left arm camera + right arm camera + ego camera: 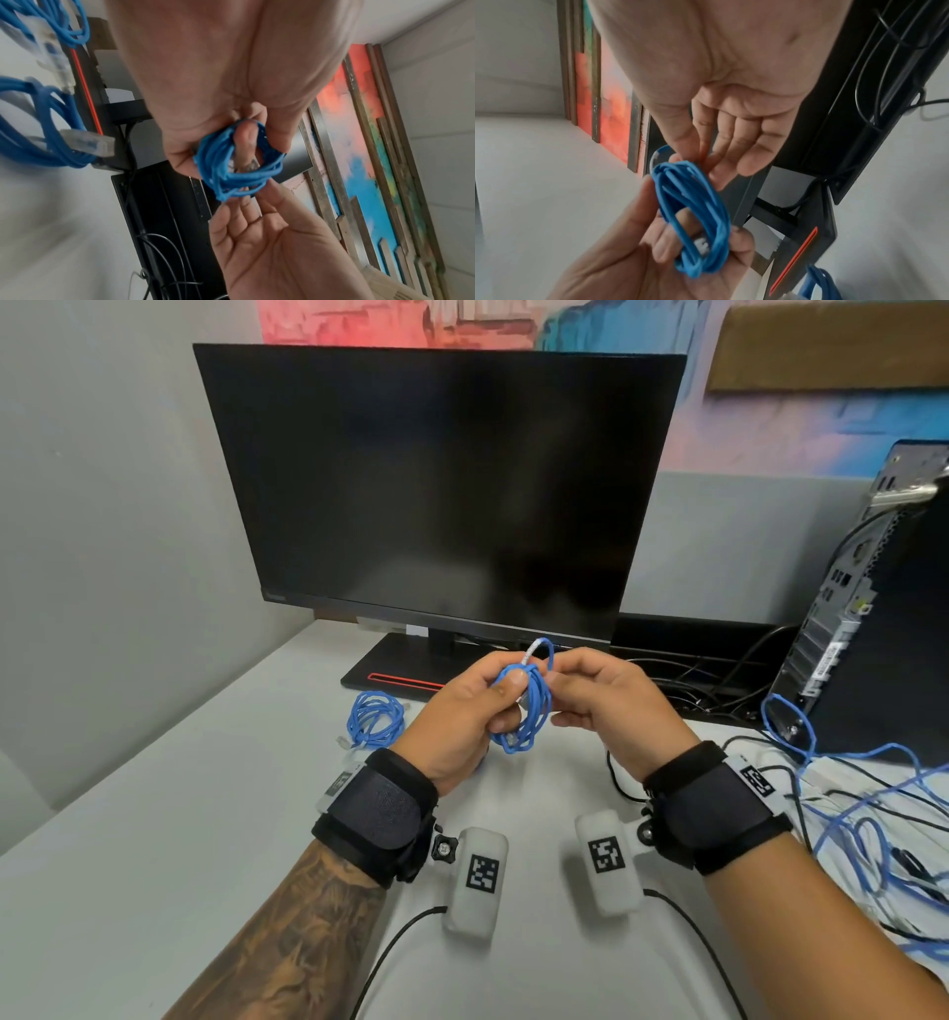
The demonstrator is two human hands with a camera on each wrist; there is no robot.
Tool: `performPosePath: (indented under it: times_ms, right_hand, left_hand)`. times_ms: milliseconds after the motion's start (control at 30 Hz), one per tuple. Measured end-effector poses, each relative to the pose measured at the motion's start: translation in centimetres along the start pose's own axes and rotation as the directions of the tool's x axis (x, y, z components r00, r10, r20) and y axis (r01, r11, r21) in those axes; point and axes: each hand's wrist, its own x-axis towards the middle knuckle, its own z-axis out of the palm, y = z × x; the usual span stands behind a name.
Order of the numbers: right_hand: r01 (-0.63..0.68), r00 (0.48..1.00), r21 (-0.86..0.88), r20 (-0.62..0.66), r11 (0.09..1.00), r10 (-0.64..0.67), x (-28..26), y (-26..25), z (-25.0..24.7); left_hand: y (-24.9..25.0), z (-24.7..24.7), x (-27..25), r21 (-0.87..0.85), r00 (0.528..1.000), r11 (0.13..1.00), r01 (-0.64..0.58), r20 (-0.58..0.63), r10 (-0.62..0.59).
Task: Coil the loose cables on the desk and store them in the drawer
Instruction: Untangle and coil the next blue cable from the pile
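Note:
A small coil of blue cable [534, 706] hangs above the desk in front of the monitor. My left hand [506, 703] grips it, thumb on top and fingers through the loops [223, 172]. My right hand [557, 683] pinches the coil's upper edge [695, 203] between thumb and forefinger, its other fingers loosely spread. A clear-tipped cable end [531, 652] sticks up above the coil. A second coiled blue cable [375, 719] lies on the desk to the left. A loose tangle of blue cable [847, 824] sprawls at the right. No drawer is in view.
The black monitor [441, 495] stands right behind my hands on its base [400, 670]. A computer tower [873, 608] sits at the right with black cables [693, 680] trailing from it. The grey desk [179, 814] ends at a wall on the left.

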Motion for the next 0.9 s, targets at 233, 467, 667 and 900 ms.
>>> performPosePath:
  times_ms: [233,467,667,900]
  right_hand:
    - [-0.020,0.996,0.084,0.091,0.996,0.012,0.0,-0.3,0.9]
    - [0.178,0.977,-0.081,0.130,0.981,-0.167,-0.5,-0.1,2.2]
    - [0.254,0.967,-0.009,0.038,0.967,-0.254,-1.0,-1.1,2.0]
    - [0.353,0.931,-0.291,0.011,0.889,-0.366,-0.6,-0.5,1.7]
  left_hand:
    - [-0.1,-0.1,-0.2,-0.095,0.997,0.993,0.072,-0.001,-0.073]
    - [0.2,-0.1,-0.1,-0.194,0.994,0.978,0.081,-0.056,-0.094]
    - [0.1,0.5,0.0,-0.250,0.997,0.966,0.060,-0.040,-0.072]
    - [0.9,0.3,-0.2,0.040,0.999,0.999,0.019,-0.030,-0.017]
